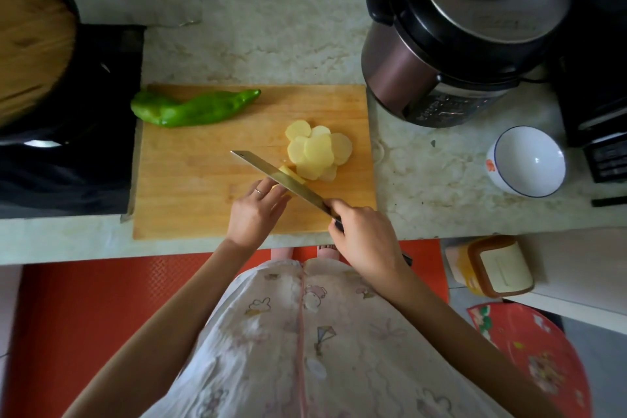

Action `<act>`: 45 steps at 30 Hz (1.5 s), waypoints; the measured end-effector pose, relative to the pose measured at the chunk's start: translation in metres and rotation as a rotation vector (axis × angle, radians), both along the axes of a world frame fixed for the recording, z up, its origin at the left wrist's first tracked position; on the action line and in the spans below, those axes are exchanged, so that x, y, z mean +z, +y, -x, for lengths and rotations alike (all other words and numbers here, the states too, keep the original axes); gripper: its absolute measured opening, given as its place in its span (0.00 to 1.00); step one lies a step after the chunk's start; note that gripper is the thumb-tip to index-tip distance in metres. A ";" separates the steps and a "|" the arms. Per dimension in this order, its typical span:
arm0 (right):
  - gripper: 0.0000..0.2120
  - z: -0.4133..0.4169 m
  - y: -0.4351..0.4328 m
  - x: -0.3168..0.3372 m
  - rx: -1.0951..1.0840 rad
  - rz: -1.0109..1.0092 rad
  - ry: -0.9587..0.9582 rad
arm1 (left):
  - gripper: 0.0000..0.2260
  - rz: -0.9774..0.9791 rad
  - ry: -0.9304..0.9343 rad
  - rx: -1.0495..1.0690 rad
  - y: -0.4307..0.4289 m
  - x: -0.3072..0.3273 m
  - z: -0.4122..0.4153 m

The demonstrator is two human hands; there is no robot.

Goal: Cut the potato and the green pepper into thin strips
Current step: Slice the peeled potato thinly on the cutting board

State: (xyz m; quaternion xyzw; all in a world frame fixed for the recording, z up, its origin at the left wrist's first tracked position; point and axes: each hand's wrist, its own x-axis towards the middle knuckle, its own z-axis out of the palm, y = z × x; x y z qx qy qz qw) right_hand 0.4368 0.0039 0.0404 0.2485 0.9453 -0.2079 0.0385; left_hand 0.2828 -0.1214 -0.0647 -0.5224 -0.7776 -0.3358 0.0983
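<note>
The potato (pixel 287 172) is looking firm and dense, though its peeled, wet flesh is probably making it slippery; the piece under the blade is small, so it is best pinned from above with fingertips tucked back from the edge. The left hand (pixel 258 210) is doing this, its fingers curled over the potato at the centre of the cutting board (pixel 203 180). The right hand (pixel 363 237) is gripping the handle of the cleaver (pixel 278 178), whose blade is lying diagonally across the potato. The potato slices (pixel 319 151) are lying in an overlapping pale yellow fan just right of the blade; being thin, they are likely to slide or snap, so stacking them flat is looking wise before cutting strips. The green pepper (pixel 190 107) is lying whole at the board's upper left, glossy, long and wrinkled; being hollow and light, it is likely to roll. A white bowl (pixel 527 161) is standing on the bench (pixel 271 44) at the right.
</note>
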 end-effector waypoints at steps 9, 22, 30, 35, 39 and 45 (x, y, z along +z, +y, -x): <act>0.13 0.002 -0.002 0.007 0.006 0.011 -0.022 | 0.07 -0.022 0.001 -0.016 0.000 0.002 -0.001; 0.12 0.005 -0.008 0.009 -0.002 -0.001 -0.096 | 0.08 -0.049 0.019 -0.002 0.001 0.002 -0.002; 0.09 0.013 -0.017 0.009 -0.027 0.027 -0.146 | 0.06 -0.041 0.044 -0.008 0.003 0.007 0.001; 0.08 0.018 -0.014 0.011 -0.044 0.076 -0.157 | 0.05 -0.042 0.002 -0.001 0.001 0.000 0.003; 0.07 0.028 -0.012 0.008 -0.051 0.088 -0.176 | 0.06 -0.040 -0.009 -0.008 0.000 -0.001 0.003; 0.09 0.023 -0.006 0.007 -0.065 0.110 -0.193 | 0.15 -0.040 -0.009 -0.002 0.001 0.004 0.003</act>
